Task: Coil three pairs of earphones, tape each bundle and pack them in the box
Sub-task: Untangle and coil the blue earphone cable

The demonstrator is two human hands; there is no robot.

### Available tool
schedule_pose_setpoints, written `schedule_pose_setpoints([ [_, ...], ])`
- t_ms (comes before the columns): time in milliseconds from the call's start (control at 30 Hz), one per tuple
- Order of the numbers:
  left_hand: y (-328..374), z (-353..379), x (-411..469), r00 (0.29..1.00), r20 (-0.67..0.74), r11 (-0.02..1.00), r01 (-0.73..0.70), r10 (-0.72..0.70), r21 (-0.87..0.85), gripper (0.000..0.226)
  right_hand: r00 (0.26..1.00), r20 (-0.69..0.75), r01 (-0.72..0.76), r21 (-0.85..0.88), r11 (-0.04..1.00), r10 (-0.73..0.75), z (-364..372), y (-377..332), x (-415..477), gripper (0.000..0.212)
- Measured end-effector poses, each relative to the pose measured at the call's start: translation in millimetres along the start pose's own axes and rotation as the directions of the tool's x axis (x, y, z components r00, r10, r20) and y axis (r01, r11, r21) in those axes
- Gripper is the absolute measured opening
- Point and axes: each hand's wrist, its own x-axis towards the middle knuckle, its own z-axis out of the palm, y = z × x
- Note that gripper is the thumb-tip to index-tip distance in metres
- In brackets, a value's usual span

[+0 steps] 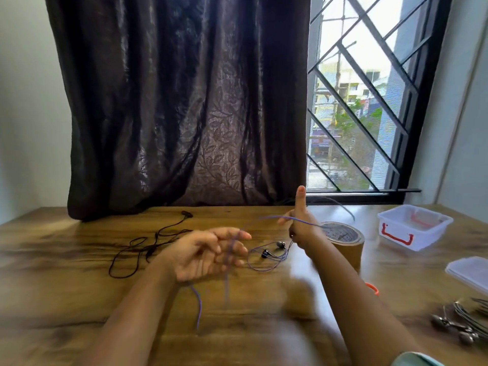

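Centre frame, the left hand (pixel 204 253) is lying spread under the purple cord (pixel 200 305); the right hand (pixel 301 231), forefinger up, is gripping it.

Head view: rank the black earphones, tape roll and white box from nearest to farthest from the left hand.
From the left hand:
1. black earphones, just to its left.
2. tape roll, to its right, past the right hand.
3. white box, far right, beyond the tape roll.
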Motion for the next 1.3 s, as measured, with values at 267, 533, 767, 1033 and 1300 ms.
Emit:
schedule_pose_setpoints([
  [267, -31, -1, 36, 0.683, -0.428, 0.656, -0.100, 0.592, 0.748, 0.035, 0.873, 0.480, -0.079, 0.303, 0.950, -0.080, 12, -3, -8, 0.080],
  [533, -32, 15, 42, 0.817, -0.273, 0.739, -0.251, 0.507, 0.625, 0.013, 0.801, 0.561, -0.094, 0.463, 0.881, -0.210, 20, -7, -16, 0.058],
  [767, -13, -14, 30, 0.709, -0.505, 0.845, -0.249, 0.492, 0.473, 0.027, 0.994, 0.082, -0.010, 0.723, 0.691, -0.072, 1, 9, 18, 0.043],
  [1033, -8, -24, 24, 0.459, -0.567, 0.709, -0.234, 0.684, 0.666, 0.024, 0.925, 0.290, 0.248, 0.036, 0.968, -0.248, -10, 21, 23, 0.038],
  [1300, -11, -17, 16, 0.451, -0.094, 0.116, -0.020, 0.887, 0.993, 0.021, 0.839, -0.082, 0.380, -0.620, 0.687, -0.538, -50, 14, 28, 0.059],
])
